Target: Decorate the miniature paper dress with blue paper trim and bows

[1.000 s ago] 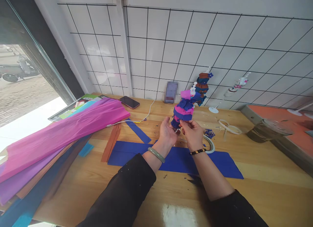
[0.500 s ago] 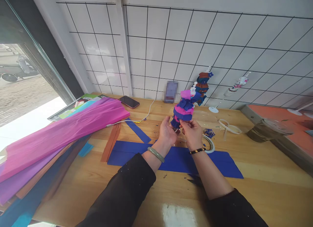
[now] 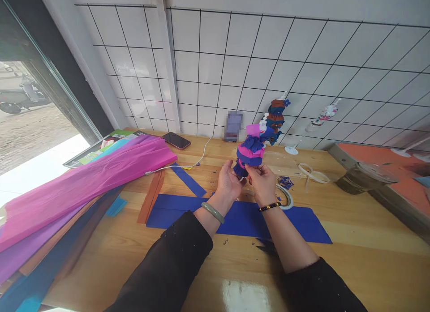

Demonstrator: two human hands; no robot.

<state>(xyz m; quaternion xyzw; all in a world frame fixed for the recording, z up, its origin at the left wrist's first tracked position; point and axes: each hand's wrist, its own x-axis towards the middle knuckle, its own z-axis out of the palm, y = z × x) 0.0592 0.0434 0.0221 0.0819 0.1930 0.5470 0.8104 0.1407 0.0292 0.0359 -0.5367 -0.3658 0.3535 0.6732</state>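
Observation:
Upright between my hands is a pink and blue crepe-paper figure with ruffled tiers and a pink top. My left hand, palm turned up, holds its base from below; some of those fingers are hidden behind it. With thumb and fingertips, my right hand pinches the lower blue ruffle from the right. Beneath both hands lies a long sheet of blue crepe paper. A roll of double-sided tape rests by my right wrist.
Pink crepe paper and other coloured sheets pile up at left. A phone and white cable lie behind. A brown and blue paper figure stands at the wall. At right are a clear cup and an orange tray.
The whole view has shifted very slightly. Both hands keep the same hold on the crepe-paper figure, with hardly any movement.

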